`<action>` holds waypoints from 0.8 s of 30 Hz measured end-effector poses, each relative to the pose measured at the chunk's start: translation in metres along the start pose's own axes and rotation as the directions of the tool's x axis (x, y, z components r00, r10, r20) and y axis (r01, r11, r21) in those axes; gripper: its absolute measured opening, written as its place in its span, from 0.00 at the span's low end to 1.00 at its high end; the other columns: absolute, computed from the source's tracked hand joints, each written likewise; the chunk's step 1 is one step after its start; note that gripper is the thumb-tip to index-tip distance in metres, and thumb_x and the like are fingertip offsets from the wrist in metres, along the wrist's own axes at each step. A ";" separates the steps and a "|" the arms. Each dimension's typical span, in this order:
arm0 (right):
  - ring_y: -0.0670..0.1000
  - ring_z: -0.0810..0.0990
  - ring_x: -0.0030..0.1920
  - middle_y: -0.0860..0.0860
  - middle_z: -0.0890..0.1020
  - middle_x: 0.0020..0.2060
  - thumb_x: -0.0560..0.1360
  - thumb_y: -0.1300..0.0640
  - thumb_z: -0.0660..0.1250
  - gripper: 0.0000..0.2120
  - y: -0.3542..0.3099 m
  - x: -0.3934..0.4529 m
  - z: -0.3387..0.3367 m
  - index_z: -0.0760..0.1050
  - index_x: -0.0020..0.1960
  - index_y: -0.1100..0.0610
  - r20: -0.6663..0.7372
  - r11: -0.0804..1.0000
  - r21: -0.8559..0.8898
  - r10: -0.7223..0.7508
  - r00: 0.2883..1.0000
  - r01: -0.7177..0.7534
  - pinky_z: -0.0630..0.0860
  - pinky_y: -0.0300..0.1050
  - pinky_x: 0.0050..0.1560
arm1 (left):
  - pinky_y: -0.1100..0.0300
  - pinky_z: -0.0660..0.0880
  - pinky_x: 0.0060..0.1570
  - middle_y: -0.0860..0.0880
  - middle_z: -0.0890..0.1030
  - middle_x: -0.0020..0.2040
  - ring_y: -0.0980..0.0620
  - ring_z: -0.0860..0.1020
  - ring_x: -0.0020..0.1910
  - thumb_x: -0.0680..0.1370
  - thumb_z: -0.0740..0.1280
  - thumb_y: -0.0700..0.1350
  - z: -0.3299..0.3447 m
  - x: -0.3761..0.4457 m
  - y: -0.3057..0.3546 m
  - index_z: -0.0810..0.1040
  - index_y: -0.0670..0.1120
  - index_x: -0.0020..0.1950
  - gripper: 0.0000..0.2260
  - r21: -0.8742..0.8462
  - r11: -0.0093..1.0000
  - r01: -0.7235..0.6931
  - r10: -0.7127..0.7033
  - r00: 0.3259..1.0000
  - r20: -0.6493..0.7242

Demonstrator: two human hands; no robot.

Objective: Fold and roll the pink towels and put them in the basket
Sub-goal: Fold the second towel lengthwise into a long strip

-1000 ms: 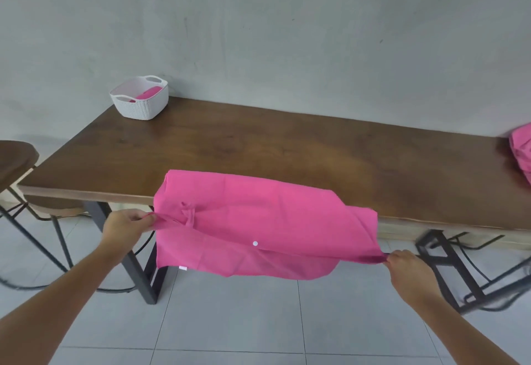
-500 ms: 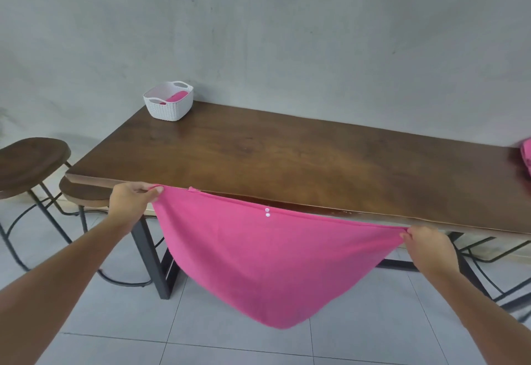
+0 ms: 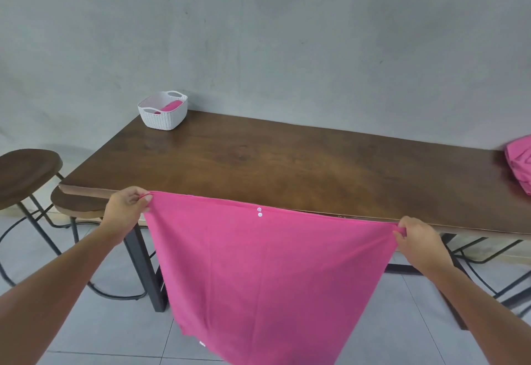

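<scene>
Pink towel point(image 3: 267, 272) hung stretched before the table point(image 3: 287, 163)
Left hand point(image 3: 126, 209) and right hand point(image 3: 416, 238) each pinched an upper corner, fingers clamped on cloth; white basket point(image 3: 163, 113) stood far left

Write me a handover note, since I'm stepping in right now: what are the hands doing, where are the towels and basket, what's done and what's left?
Left hand pinches one top corner of the pink towel; right hand pinches the other. The towel hangs spread in front of the table edge, unfolded.
White basket sits at the table's far left corner with one rolled towel inside.
More pink towels lie at the right end.
Left: lay this towel down, fold, roll, basket it; then the pile.
</scene>
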State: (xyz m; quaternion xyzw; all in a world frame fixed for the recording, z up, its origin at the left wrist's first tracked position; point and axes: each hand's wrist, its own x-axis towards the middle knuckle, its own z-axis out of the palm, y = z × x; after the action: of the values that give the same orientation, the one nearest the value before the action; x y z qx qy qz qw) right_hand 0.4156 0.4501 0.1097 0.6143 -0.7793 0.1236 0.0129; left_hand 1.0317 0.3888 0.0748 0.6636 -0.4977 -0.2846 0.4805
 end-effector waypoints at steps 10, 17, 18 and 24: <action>0.53 0.76 0.41 0.52 0.78 0.43 0.80 0.63 0.63 0.11 0.003 -0.013 -0.008 0.66 0.60 0.56 -0.064 0.998 0.057 0.029 0.998 -0.025 0.71 0.50 0.38 | 0.50 0.76 0.54 0.44 0.83 0.42 0.47 0.80 0.42 0.77 0.70 0.33 0.004 0.004 -0.009 0.81 0.45 0.43 0.07 -0.033 0.999 -0.004 0.005 0.999 0.034; 0.57 0.77 0.43 0.52 0.78 0.42 0.81 0.59 0.61 0.07 0.011 -0.003 -0.001 0.75 0.46 0.53 -0.117 0.971 0.205 0.152 0.981 -0.126 0.71 0.52 0.43 | 0.43 0.78 0.55 0.44 0.83 0.45 0.41 0.83 0.45 0.78 0.70 0.38 0.025 0.013 -0.010 0.78 0.49 0.51 0.07 -0.029 0.999 0.021 -0.022 0.999 -0.028; 0.57 0.77 0.43 0.52 0.77 0.42 0.81 0.58 0.61 0.08 0.010 0.000 -0.001 0.75 0.45 0.53 -0.117 0.963 0.229 0.172 0.978 -0.142 0.70 0.52 0.43 | 0.44 0.79 0.55 0.43 0.83 0.46 0.41 0.83 0.46 0.79 0.69 0.38 0.029 0.015 -0.007 0.78 0.48 0.53 0.07 -0.041 0.999 0.023 -0.025 0.999 -0.035; 0.59 0.77 0.41 0.56 0.80 0.36 0.81 0.59 0.59 0.10 0.007 0.031 0.002 0.75 0.44 0.59 -0.063 0.860 0.408 0.362 0.930 -0.306 0.69 0.49 0.40 | 0.49 0.82 0.48 0.39 0.83 0.44 0.41 0.82 0.44 0.80 0.66 0.36 0.057 0.038 0.013 0.81 0.45 0.46 0.07 -0.028 1.000 0.013 -0.014 0.999 -0.050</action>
State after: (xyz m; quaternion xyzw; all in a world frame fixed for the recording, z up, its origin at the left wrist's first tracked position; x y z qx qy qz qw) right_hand 0.4020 0.4216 0.1117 0.4496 -0.8306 0.3192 -0.0781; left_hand 0.9909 0.3324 0.0692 0.6670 -0.4771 -0.2780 0.5002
